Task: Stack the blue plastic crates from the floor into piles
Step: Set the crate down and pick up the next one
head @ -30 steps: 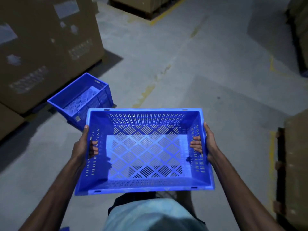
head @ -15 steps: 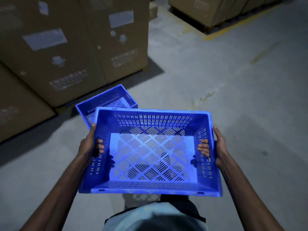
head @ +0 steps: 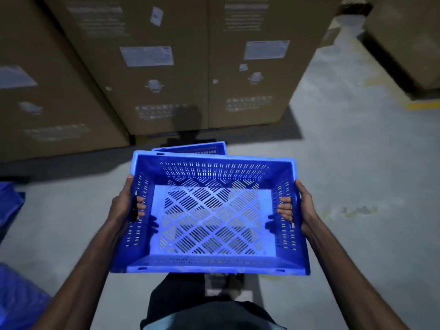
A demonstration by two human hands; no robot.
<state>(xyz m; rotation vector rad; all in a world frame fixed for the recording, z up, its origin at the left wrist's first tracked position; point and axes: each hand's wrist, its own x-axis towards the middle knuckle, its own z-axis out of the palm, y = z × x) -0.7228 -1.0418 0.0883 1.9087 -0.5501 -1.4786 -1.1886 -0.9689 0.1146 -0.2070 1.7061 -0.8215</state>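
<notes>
View from a head camera looking down at two bare arms holding one blue plastic crate (head: pixel 214 210) in the centre of the frame, above the floor and in front of the person's body. The crate is open side up, with slotted walls and a diamond-lattice bottom, and nothing lies inside it. The left hand (head: pixel 123 206) is clamped on the crate's left short wall, and its fingers (head: pixel 141 207) poke through the handle slot to the inside. The right hand (head: pixel 306 206) grips the right short wall the same way, its fingers (head: pixel 285 208) curled through that handle slot. Each thumb lies along the outside of its wall.

A second blue crate (head: pixel 190 148) sits on the floor just beyond the held one, above it in the frame; only its far rim and a strip of wall show. Two more blue shapes touch the left edge, one at mid height (head: pixel 9 203) and one in the lower left corner (head: pixel 19 296); both are too blurred to tell what they are.

At least four large cardboard boxes fill the top of the frame: one at the left (head: pixel 47 103), two side by side in the middle (head: pixel 147 91) (head: pixel 257 75), and one in the upper right corner (head: pixel 409 32). White labels are stuck on the three nearer ones. The grey concrete floor (head: pixel 357 175) has a yellow painted line (head: pixel 421 104) at the right edge. The person's dark shorts (head: pixel 202 306) show at the bottom centre
</notes>
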